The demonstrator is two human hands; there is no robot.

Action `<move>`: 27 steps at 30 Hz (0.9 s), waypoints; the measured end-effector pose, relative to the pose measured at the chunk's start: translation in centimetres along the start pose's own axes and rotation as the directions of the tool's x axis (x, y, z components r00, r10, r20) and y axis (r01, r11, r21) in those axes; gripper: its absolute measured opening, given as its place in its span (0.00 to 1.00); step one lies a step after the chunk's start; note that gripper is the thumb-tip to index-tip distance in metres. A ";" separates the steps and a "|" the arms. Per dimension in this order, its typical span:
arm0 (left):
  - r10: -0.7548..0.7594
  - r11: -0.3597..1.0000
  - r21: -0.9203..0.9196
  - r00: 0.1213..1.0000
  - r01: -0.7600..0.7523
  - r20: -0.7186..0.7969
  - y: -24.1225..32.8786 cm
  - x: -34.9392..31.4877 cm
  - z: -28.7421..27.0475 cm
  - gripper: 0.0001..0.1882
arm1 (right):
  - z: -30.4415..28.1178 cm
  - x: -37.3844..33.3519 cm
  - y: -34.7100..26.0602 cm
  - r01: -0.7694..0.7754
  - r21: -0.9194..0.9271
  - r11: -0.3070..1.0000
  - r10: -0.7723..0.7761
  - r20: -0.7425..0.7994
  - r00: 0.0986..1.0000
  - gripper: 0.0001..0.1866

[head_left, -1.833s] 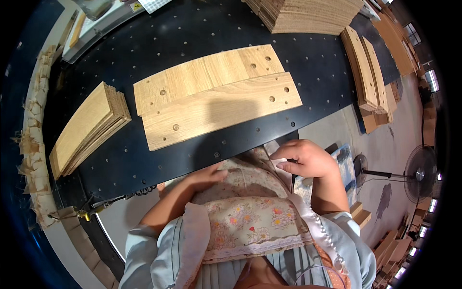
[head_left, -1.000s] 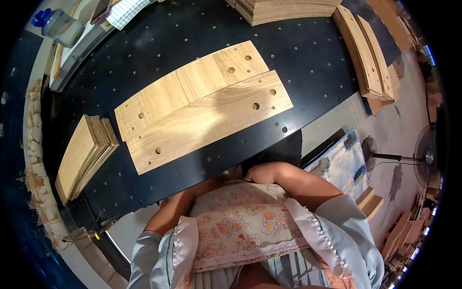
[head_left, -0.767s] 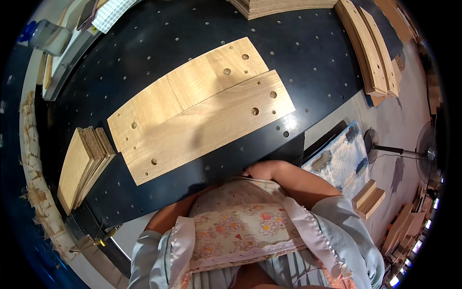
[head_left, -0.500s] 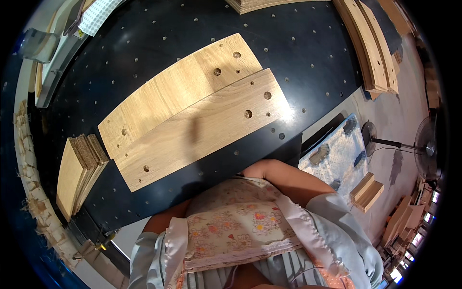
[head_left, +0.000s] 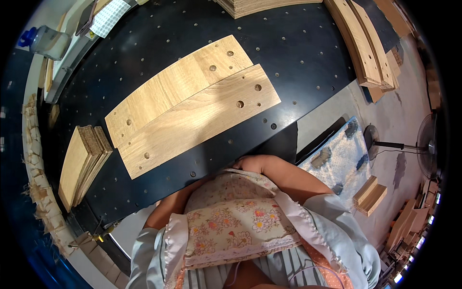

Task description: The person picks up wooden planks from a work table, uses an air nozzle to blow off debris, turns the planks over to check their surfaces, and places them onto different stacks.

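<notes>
Two light wood boards lie side by side on the black work table (head_left: 293, 58), their long edges meeting or nearly so. The far board (head_left: 168, 79) has a curved outer edge; the near board (head_left: 197, 120) has a straight front edge. Both have drilled holes near their ends. My right hand (head_left: 248, 163) is at the table's front edge, close against my flowered apron, its fingers hidden. My left forearm (head_left: 174, 206) reaches in beside the apron, which hides the left hand. Neither hand visibly touches the boards.
A stack of curved wood pieces (head_left: 79, 166) stands at the table's left. Longer curved pieces (head_left: 358, 43) lie at the far right, with another stack (head_left: 262, 6) at the back. A plastic bottle (head_left: 48, 42) is at far left. A fan (head_left: 426, 147) stands right.
The whole view has shifted slightly, bringing more of the bottle into sight. The shadow on the near board has moved to the right and spread. The boards stay in place on the table.
</notes>
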State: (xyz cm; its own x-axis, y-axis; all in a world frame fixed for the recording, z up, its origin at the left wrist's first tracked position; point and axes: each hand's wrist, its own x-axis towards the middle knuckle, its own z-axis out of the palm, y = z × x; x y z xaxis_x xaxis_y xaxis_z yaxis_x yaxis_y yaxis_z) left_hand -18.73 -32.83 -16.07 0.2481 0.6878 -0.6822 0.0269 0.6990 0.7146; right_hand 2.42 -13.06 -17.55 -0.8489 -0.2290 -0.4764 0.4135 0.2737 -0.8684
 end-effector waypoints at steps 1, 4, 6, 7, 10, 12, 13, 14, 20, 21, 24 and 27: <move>0.006 1.000 -0.014 1.000 -0.006 -0.001 -0.3 0.5 -0.1 0.19 | 0.0 -0.1 0.0 0.008 -0.052 0.999 -0.009 -0.022 1.000 0.21; 0.018 0.999 -0.045 1.000 -0.017 0.024 -1.3 2.3 -1.0 0.19 | -0.1 -0.4 -0.6 -0.036 -0.055 0.998 0.033 -0.055 0.998 0.19; 0.033 0.996 -0.086 0.999 -0.030 0.023 -2.5 3.0 -1.1 0.19 | -0.4 -0.4 -0.9 -0.062 -0.021 0.998 0.061 -0.038 0.997 0.20; 0.039 0.995 -0.097 0.999 -0.037 0.017 -3.0 3.3 -1.1 0.19 | -0.3 -0.2 -0.4 -0.066 0.000 0.998 0.066 -0.025 0.998 0.21; 0.044 0.994 -0.097 0.999 -0.045 -0.005 -3.8 3.0 -1.2 0.19 | 0.2 0.2 0.1 -0.086 0.032 0.996 0.088 -0.034 0.996 0.23; 0.034 0.997 -0.073 0.998 -0.037 -0.044 -4.4 2.6 -1.3 0.20 | 0.1 0.3 0.0 -0.143 0.026 0.989 0.144 -0.024 0.989 0.23; 0.032 0.997 -0.063 0.997 -0.036 -0.073 -5.1 2.5 -1.3 0.20 | 0.0 0.3 0.1 -0.134 0.040 0.990 0.135 -0.022 0.991 0.23; 0.081 0.996 -0.027 0.992 -0.084 -0.101 -6.8 2.8 -1.8 0.19 | 0.0 0.3 0.2 -0.127 0.056 0.990 0.128 -0.018 0.992 0.23; 0.166 0.966 -0.179 0.979 -0.185 -0.114 -5.3 0.1 -1.6 0.19 | -0.2 -0.1 0.3 -0.074 0.011 0.997 0.075 -0.076 0.994 0.22; 0.086 0.930 -0.351 0.993 -0.110 -0.084 -2.5 -1.9 -1.0 0.19 | -0.3 -0.4 0.4 -0.097 -0.071 0.993 0.086 -0.146 0.986 0.20; 0.132 0.940 0.330 0.982 -0.080 -0.137 1.5 -5.9 -0.6 0.21 | -1.2 -3.0 -2.9 -0.182 -0.183 0.966 0.106 -0.362 0.926 0.16; 0.045 0.998 0.048 0.995 -0.041 -0.085 2.1 -7.6 -0.3 0.26 | -1.8 -6.8 -2.8 -0.048 -0.236 0.971 -0.119 -0.645 0.755 0.12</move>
State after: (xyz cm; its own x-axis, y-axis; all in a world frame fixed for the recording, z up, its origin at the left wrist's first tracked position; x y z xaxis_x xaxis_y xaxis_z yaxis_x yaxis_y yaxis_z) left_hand -20.88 -36.51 -9.44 0.1663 0.7323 -0.6603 0.0629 0.6604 0.7483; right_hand 6.45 -10.55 -11.67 -0.9025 0.3966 -0.1677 0.3648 0.4972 -0.7872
